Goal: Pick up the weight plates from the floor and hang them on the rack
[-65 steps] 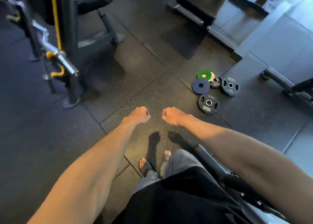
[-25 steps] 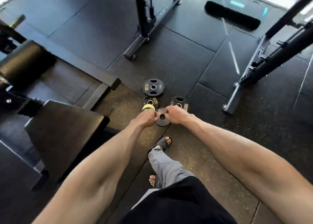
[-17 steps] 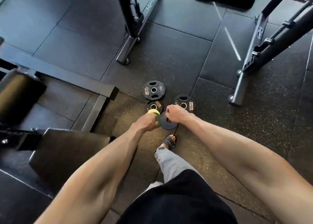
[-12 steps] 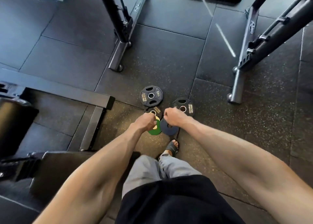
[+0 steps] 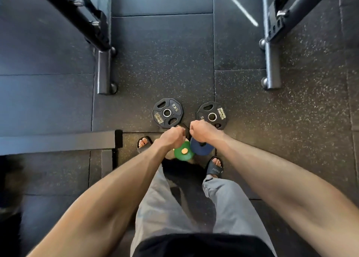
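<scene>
Bare floor (image 5: 165, 62) lies open between the two rack feet: left rack foot (image 5: 104, 72), right rack foot (image 5: 271, 62). Two black plates (image 5: 167, 113) (image 5: 212, 115) lie just ahead of both hands, a bench base bar (image 5: 58, 141) blocks the left side, and a third dark plate, seemingly, hides between the fists

Both arms stretched straight down, fists close together.
Left hand (image 5: 173, 137) and right hand (image 5: 202, 129) knuckles up, each grip curled tight (fingers hidden underneath), nearly touching between the sandalled feet.
</scene>
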`<state>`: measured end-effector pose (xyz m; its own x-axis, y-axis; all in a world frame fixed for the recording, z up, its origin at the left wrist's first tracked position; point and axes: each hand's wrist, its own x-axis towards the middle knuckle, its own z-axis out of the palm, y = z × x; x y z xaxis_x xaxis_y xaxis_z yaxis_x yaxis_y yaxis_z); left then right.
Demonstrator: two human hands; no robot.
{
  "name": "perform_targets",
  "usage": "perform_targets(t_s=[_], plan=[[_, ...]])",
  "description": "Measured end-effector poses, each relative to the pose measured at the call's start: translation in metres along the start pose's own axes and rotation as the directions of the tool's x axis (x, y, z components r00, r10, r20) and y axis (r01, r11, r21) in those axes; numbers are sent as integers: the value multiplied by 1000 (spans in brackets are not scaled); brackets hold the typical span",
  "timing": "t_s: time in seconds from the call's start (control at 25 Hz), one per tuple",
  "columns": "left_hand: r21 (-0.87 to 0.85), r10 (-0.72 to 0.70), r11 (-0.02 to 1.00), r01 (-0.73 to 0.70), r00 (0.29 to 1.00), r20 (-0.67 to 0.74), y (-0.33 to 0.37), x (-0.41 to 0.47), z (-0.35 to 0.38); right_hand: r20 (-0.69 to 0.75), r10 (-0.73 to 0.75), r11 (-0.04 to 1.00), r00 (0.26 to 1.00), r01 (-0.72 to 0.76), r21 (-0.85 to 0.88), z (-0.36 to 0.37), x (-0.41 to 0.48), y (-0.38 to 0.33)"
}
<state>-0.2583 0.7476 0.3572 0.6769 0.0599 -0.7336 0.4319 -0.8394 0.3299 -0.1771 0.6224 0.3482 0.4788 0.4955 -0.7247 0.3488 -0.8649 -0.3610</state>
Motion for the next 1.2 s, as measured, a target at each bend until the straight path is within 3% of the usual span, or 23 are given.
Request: perform_targets(t_s=[0.2,0.36,0.56,0.64,0.76,0.88,1.04,1.2], plan=[[117,51,991,-60,995,81,-81,137,13,-37,137,985,990,-132,113,32,144,-8],[93,52,994,-61,994,97,-142,247,36,-5,200,963,980,-195,184,85,257,-8],[106,34,993,-41,997,68,-211,354,85,-35,388,867,921,-352,353,168,363,13],[78,17,997,-21,998,53,-231,382,111,-33,521,770,853,-454,448,196,391,25],[50,37,998,-40,997,68,-252,406,158,55,693,492,719,-527,693,235,434,49],[120,110,987,-104,993,-47,-264,415,195,111,726,342,679,-496,798,264,466,66],[321,191,938,-128,966,-174,-267,414,224,111,691,358,714,-472,806,282,478,74],[351,139,935,-58,967,-212,-253,403,250,67,690,431,721,-483,762,284,476,79]])
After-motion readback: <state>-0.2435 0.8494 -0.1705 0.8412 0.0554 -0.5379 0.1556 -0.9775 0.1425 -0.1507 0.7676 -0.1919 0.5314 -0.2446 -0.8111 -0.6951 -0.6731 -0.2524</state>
